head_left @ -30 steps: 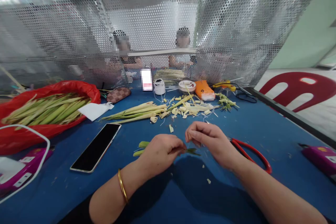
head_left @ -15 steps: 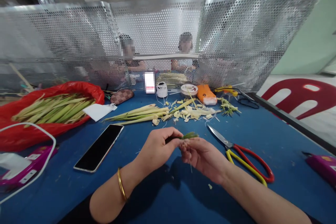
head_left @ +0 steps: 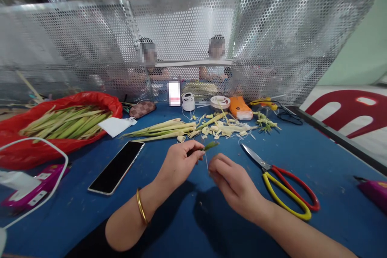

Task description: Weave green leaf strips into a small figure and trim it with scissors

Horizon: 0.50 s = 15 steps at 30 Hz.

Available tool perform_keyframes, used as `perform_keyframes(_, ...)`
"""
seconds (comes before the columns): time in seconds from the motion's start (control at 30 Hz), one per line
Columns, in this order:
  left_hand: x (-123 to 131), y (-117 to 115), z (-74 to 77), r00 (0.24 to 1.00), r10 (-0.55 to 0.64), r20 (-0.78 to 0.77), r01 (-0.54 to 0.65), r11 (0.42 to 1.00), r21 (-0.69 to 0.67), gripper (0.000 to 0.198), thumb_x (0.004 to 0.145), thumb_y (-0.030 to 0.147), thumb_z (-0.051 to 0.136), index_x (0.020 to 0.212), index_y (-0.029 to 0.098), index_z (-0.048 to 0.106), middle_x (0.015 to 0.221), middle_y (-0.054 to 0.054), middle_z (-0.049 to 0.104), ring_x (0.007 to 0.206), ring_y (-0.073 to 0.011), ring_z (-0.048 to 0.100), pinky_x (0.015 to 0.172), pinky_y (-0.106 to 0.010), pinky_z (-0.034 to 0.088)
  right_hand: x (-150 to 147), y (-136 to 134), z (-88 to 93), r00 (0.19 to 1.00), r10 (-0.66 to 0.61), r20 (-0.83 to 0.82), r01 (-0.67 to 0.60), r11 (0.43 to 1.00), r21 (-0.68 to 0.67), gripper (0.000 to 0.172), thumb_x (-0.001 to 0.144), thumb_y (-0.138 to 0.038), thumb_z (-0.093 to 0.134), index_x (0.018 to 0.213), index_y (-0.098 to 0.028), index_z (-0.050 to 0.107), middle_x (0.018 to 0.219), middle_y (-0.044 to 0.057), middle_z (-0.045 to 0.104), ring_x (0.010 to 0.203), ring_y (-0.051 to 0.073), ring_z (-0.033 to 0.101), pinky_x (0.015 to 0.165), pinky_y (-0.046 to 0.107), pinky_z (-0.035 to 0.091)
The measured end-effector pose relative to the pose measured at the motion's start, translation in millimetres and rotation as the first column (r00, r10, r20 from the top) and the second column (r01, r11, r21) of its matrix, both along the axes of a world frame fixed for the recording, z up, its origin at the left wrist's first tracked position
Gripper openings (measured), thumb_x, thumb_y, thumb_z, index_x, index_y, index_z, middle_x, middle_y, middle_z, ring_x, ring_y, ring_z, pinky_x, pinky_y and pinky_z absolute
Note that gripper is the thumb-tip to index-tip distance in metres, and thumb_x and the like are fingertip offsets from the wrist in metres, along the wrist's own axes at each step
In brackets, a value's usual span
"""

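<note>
Left hand [head_left: 181, 162] pinches a green stem [head_left: 211, 145]; right hand [head_left: 234, 179] curls just below it (gripping the thin strand [head_left: 206, 161]? cannot tell).

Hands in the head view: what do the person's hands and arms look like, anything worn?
Both the left hand and right hand are bare, without gloves. A thin gold bangle circles the left wrist. The forearms are uncovered; a dark sleeve edge shows only near the left elbow.

Short green leaf strip [head_left: 211, 145], roughly level, held aloft, thin pale strand [head_left: 207, 162] hanging beneath it
</note>
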<state>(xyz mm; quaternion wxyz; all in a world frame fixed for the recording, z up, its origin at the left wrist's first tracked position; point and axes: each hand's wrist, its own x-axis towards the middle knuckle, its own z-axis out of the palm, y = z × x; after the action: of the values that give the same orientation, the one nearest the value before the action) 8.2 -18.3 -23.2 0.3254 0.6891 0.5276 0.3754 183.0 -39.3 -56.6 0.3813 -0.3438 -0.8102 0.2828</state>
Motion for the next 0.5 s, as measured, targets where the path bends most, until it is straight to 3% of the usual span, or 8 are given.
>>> perform_keyframes(0.1, -1.8, 0.4, -5.1, 0.989, -0.039, -0.139, 0.044, 0.999, 0.028, 0.014, 0.081, 0.023, 0.06, 0.087, 0.021, 0.072, 0.082, 0.0, 0.074, 0.073, -0.0161, 0.065, 0.068, -0.026, 0.049, 4.3, -1.6, 6.5, 0.997, -0.009, 0.079, -0.009, 0.976, 0.216, 0.017, 0.088, -0.011, 0.042, 0.083, -0.021, 0.054, 0.089, 0.005, 0.054, 0.072, 0.015, 0.05, 0.064, 0.026, 0.04)
perform_keyframes(0.2, -0.6, -1.3, -9.1, 0.937, -0.132, -0.322, 0.162, 0.984, 0.069, 0.015, 0.082, 0.023, 0.061, 0.088, 0.024, 0.074, 0.087, 0.0, 0.075, 0.082, -0.0186, 0.066, 0.073, -0.028, 0.047, 9.3, 2.0, 11.6, 0.997, -0.04, 0.069, 0.024, 0.976, 0.216, 0.017, 0.089, -0.013, 0.044, 0.082, -0.021, 0.057, 0.088, 0.005, 0.055, 0.074, 0.016, 0.052, 0.065, 0.027, 0.04)
perform_keyframes(0.27, 1.9, -3.4, -8.4, 0.892, -0.235, -0.387, 0.273, 0.961, 0.047, 0.014, 0.082, 0.021, 0.061, 0.085, 0.024, 0.074, 0.082, 0.0, 0.074, 0.079, -0.0176, 0.066, 0.071, -0.027, 0.046, 13.1, 8.2, 13.1, 0.998, -0.06, 0.016, 0.057, 0.987, 0.147, 0.018, 0.09, -0.015, 0.046, 0.077, -0.021, 0.057, 0.082, 0.004, 0.054, 0.07, 0.015, 0.051, 0.063, 0.027, 0.04)
perform_keyframes(0.37, 5.5, -6.9, -2.1, 0.848, -0.397, -0.352, 0.425, 0.905, 0.002, 0.011, 0.081, 0.017, 0.062, 0.08, 0.021, 0.073, 0.077, 0.001, 0.072, 0.074, -0.014, 0.064, 0.07, -0.023, 0.044, 18.3, 21.1, 11.9, 0.988, -0.12, -0.092, 0.118, 0.993, -0.029, 0.019, 0.088, -0.02, 0.053, 0.069, -0.02, 0.057, 0.07, 0.001, 0.052, 0.064, 0.014, 0.048, 0.059, 0.026, 0.038)
perform_keyframes(0.43, 6.3, -8.6, 3.0, 0.868, -0.406, -0.286, 0.427, 0.904, 0.011, 0.009, 0.082, 0.018, 0.062, 0.081, 0.019, 0.071, 0.076, 0.002, 0.07, 0.072, -0.0121, 0.061, 0.068, -0.022, 0.042, 20.0, 28.4, 8.9, 0.981, -0.146, -0.13, 0.119, 0.973, -0.198, 0.019, 0.085, -0.025, 0.057, 0.066, -0.02, 0.058, 0.063, -0.001, 0.051, 0.06, 0.013, 0.046, 0.055, 0.025, 0.035)
perform_keyframes(0.5, 5.7, -9.4, 6.1, 0.914, -0.338, -0.223, 0.356, 0.933, 0.044, 0.008, 0.083, 0.02, 0.06, 0.082, 0.018, 0.068, 0.076, 0.002, 0.067, 0.07, -0.0113, 0.058, 0.066, -0.021, 0.041, 19.0, 31.8, 5.0, 0.976, -0.148, -0.16, 0.081, 0.927, -0.365, 0.02, 0.084, -0.029, 0.058, 0.066, -0.019, 0.058, 0.056, -0.003, 0.048, 0.054, 0.012, 0.042, 0.051, 0.025, 0.032)
